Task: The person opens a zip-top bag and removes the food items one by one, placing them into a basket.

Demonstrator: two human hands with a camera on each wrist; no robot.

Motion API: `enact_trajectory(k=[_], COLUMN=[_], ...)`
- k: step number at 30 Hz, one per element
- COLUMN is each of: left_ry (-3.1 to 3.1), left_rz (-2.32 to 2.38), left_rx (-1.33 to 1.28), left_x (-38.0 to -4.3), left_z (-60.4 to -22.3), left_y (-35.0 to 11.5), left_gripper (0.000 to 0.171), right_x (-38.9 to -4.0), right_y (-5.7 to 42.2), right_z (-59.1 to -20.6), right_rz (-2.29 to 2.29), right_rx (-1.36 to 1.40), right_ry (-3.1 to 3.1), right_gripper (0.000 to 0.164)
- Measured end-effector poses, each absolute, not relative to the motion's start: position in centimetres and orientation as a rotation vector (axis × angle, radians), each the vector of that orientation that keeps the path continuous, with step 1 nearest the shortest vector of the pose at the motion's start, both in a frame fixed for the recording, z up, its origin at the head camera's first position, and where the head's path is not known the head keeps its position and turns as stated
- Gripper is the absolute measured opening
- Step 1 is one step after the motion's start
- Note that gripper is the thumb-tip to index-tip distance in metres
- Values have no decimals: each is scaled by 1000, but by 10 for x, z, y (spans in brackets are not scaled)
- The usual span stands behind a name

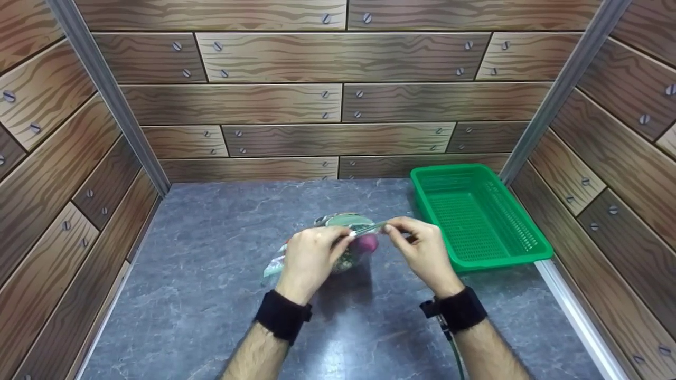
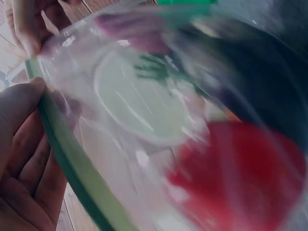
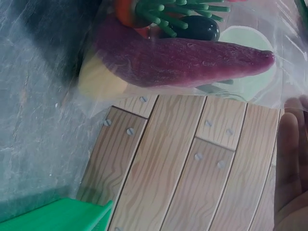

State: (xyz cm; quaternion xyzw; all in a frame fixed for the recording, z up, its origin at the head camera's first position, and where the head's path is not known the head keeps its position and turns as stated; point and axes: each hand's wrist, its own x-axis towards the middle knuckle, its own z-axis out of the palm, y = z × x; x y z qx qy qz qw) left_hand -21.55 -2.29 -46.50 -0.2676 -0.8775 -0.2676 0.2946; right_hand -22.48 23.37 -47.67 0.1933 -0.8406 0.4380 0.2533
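A clear plastic zip bag point(image 2: 144, 192) stands on the table, with a green strip point(image 2: 72, 168) along its top edge and a pale green oval printed on its side. My left hand point(image 1: 309, 258) pinches this edge between thumb and finger. At the strip's other end, my right hand point(image 1: 425, 253) pinches it too. Through the plastic show a long purple sweet-potato-like piece point(image 3: 183, 62), a rounded red piece point(image 2: 245, 173), a large dark piece point(image 2: 269, 72) and an orange piece point(image 3: 126, 12) with green stalks. In the head view my left hand hides part of the bag.
A green plastic basket point(image 1: 504, 258) with perforated sides stands at the right, just beyond my right hand. Wood-patterned walls point(image 1: 338, 58) enclose the grey marbled table point(image 1: 211, 316) at the back and both sides. A cable point(image 1: 457, 359) runs from my right wristband.
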Motion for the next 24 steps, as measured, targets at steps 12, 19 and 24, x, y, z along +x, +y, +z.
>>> enact_trajectory(k=[12, 19, 24], left_ry=[-2384, -2356, -2348], left_rz=[-724, -741, -745], left_rx=[-555, -479, -415], left_x=[-214, -218, -217], left_z=[-478, -485, -485], left_y=[-81, -116, -133], left_gripper=[13, 15, 13], right_x=[-227, -231, -232], right_y=[253, 263, 267], right_z=[-474, -480, -483], right_rz=[1340, 1324, 1321], right_rx=[365, 294, 259], right_ry=[-2348, -2379, -2382], right_gripper=[13, 11, 10])
